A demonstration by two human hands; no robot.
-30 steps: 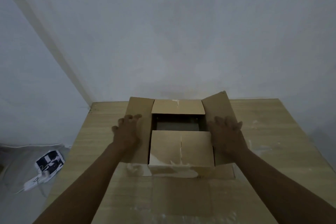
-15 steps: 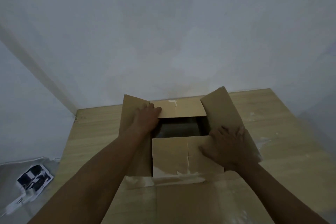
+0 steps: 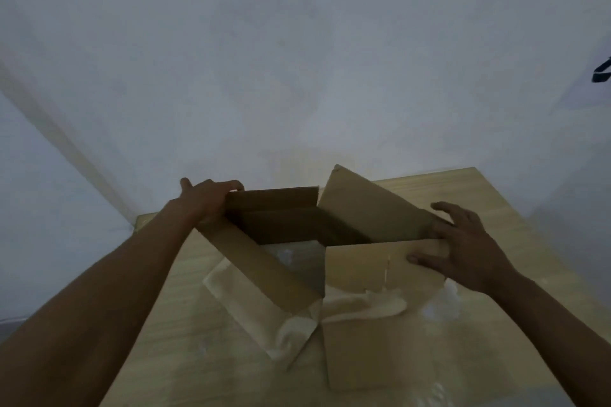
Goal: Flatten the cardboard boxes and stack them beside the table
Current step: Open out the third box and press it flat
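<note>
1. The box (image 3: 317,241) is sitting on the table (image 3: 185,334) up near the wall (image 3: 297,59), and it's looking pretty skewed right now: the opening is pulling into a diamond shape instead of a square, so it's partway collapsed.
2. You're seeing bare table through the open middle, plus the dark inside of the far panel. Flaps are sticking out all over: one standing up at the far right, one lying toward the camera, and a long one running down the left.
3. Crumpled, shiny tape (image 3: 360,307) is hanging off the near flaps, all wrinkled up.
4. Left hand (image 3: 206,200) is gripping the far left corner, fingers curling over the top edge with the thumb pointing out behind.
5. Right hand (image 3: 463,248) is holding the right corner, thumb pressing on the near flap and fingers spreading loosely over the right-side panel.
6. Versus half a second ago: the box was square then, with the near flaps folded flat over the top. Now it's shearing sideways, the left hand is sitting further out on the corner, and the right one has shifted out to the right edge.
</note>
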